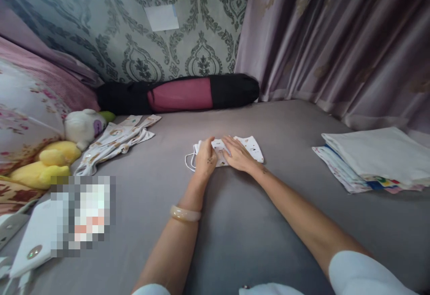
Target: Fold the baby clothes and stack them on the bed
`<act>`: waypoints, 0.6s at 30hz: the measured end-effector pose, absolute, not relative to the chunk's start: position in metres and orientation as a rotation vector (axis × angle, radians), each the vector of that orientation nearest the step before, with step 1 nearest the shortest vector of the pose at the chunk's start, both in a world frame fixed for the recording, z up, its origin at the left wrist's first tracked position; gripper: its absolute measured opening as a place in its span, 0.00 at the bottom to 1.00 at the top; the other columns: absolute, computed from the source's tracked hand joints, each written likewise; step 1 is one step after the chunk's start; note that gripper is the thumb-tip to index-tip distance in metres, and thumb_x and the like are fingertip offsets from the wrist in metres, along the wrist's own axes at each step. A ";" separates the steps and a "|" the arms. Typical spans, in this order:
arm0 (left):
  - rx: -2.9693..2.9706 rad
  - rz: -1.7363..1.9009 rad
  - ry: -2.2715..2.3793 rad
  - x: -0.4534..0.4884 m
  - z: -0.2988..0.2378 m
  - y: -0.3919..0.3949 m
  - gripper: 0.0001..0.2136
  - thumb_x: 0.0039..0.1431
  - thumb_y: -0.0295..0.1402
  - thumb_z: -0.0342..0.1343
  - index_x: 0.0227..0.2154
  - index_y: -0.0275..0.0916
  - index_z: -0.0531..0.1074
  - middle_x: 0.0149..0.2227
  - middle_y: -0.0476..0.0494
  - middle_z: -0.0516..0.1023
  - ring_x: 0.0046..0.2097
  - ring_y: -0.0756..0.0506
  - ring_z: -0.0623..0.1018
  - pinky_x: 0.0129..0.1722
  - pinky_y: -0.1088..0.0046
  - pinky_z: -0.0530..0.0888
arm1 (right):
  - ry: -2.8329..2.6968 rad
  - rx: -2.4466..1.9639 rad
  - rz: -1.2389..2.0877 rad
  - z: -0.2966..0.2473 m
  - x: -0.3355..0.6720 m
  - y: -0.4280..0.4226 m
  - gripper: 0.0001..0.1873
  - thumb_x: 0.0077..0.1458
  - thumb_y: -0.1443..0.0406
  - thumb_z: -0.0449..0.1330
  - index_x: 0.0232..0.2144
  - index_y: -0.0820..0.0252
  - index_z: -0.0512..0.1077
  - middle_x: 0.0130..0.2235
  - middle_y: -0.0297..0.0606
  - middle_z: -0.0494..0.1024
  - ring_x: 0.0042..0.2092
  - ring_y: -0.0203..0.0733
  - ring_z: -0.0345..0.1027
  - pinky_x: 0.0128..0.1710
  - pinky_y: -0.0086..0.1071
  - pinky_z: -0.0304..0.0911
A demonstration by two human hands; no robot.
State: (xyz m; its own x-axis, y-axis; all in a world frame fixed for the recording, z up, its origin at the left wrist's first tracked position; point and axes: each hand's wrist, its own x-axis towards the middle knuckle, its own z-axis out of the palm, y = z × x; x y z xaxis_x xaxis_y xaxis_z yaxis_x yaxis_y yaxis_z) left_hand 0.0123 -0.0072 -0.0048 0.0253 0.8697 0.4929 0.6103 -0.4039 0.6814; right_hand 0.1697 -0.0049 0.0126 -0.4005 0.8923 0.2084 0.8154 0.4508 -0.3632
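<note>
A small folded white cloth with a scattered print (253,149) lies on the grey bed sheet in front of me. Thin white cords loop out from its left end. My left hand (206,157) rests on the left part of the cloth, turned partly on its side, with the thumb pointing away from me; some of its fingers are hidden. Beside it, my right hand (237,154) lies flat across the middle of the cloth with its fingers stretched out. Neither hand appears to grip the fabric.
A stack of folded cloths (376,156) lies at the right. Printed baby clothing (117,140), a white plush toy (82,127) and a yellow plush toy (43,163) are at the left. A black and pink bag (179,93) lies along the wall. A white device (40,232) sits front left.
</note>
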 end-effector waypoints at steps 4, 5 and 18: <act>2.282 0.983 1.592 0.022 -0.006 -0.013 0.17 0.66 0.31 0.44 0.55 0.33 0.65 0.57 0.28 0.71 0.61 0.38 0.68 0.61 0.53 0.64 | -2.342 -1.607 0.148 0.007 0.185 -0.015 0.31 0.66 0.60 0.40 0.65 0.72 0.56 0.67 0.50 0.54 0.69 0.47 0.42 0.68 0.45 0.39; 2.327 0.875 1.633 0.024 -0.006 -0.015 0.18 0.66 0.33 0.44 0.55 0.32 0.65 0.58 0.27 0.69 0.63 0.37 0.66 0.62 0.52 0.62 | -2.350 -1.620 0.130 0.005 0.185 -0.017 0.31 0.66 0.60 0.39 0.65 0.72 0.56 0.68 0.50 0.54 0.69 0.47 0.42 0.68 0.45 0.39; 2.473 0.674 1.795 0.027 -0.002 -0.021 0.24 0.69 0.39 0.37 0.59 0.31 0.64 0.62 0.28 0.65 0.65 0.36 0.63 0.64 0.52 0.57 | -2.274 -1.698 0.025 0.006 0.185 -0.020 0.31 0.67 0.61 0.38 0.65 0.74 0.55 0.68 0.49 0.54 0.69 0.47 0.44 0.67 0.43 0.37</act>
